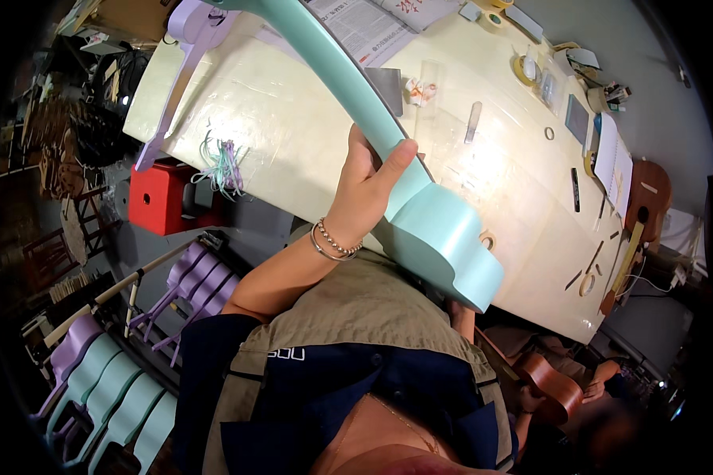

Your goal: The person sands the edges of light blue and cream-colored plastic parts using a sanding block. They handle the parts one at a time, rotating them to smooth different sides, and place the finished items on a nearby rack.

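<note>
A glossy mint-green ukulele [432, 233] lies slantwise in front of me, its body close to my apron and its neck reaching up and to the left, over the table. My left hand [368, 174] is closed around the neck just above the body, with the thumb across the near face. Of my right hand [461, 318], only a bit of skin shows below the lower end of the body; the ukulele hides its fingers. Strings or a fretboard cannot be made out, since the back and side face me.
On the cream table [285, 150] lie a purple ukulele [194, 28], a newspaper [360, 36], a bundle of thin strips [226, 170] and tape rolls. A red stool [154, 198] stands left. Racked purple and mint ukuleles [107, 388] are lower left. Another person holds a brown ukulele [558, 388].
</note>
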A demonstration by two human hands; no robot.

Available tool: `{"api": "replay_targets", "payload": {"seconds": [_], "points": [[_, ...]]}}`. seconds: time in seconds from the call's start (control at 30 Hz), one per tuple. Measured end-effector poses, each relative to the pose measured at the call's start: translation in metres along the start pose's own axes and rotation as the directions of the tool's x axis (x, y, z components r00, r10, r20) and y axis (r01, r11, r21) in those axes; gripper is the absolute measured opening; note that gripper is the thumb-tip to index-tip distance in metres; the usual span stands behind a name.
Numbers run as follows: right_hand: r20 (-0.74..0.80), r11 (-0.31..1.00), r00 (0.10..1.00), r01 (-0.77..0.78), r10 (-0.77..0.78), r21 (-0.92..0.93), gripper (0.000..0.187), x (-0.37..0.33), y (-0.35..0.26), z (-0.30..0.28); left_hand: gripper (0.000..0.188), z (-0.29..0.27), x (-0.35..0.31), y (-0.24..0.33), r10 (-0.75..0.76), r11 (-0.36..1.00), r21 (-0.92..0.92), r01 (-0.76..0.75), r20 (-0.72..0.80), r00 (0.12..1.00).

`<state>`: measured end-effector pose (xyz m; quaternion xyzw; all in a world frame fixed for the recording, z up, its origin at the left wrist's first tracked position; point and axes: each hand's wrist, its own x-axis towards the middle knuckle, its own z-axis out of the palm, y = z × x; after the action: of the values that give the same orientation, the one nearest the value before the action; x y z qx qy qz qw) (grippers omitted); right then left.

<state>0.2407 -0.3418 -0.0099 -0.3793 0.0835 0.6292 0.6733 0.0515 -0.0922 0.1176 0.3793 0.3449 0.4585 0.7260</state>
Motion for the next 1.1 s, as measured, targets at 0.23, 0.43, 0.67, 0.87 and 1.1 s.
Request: {"api": "replay_targets", "payload": {"seconds": [0.23,0.43,0.67,0.87,1.1], "points": [[-0.024,0.992,0.999,0.043,-0.041,0.120,0.059,0.013,0.021,-0.021,0.038,0.006,0.018,0.000,-0.043,0.973,0.227,0.036,0.026,0.999],[-0.023,0.991,0.999,0.043,-0.041,0.124,0.056,0.022,0.027,-0.025,0.043,0.002,0.021,0.004,0.050,0.956,0.290,-0.043,-0.016,0.999],[-0.051,0.994,0.994,0.099,-0.097,0.045,0.052,0.055,0.028,0.003,0.029,-0.006,0.046,0.030,0.268,0.905,0.318,-0.281,0.084,0.960],[0.045,0.784,0.921,0.353,-0.386,-0.511,0.035,0.058,0.023,0.136,0.029,0.043,0.068,0.132,0.365,0.248,0.855,-0.456,0.354,0.861],[0.923,-0.122,0.304,0.933,-0.236,-0.338,0.017,0.013,0.012,0.212,0.022,-0.003,0.069,0.028,0.192,-0.318,0.574,-0.755,0.819,0.541]]}}
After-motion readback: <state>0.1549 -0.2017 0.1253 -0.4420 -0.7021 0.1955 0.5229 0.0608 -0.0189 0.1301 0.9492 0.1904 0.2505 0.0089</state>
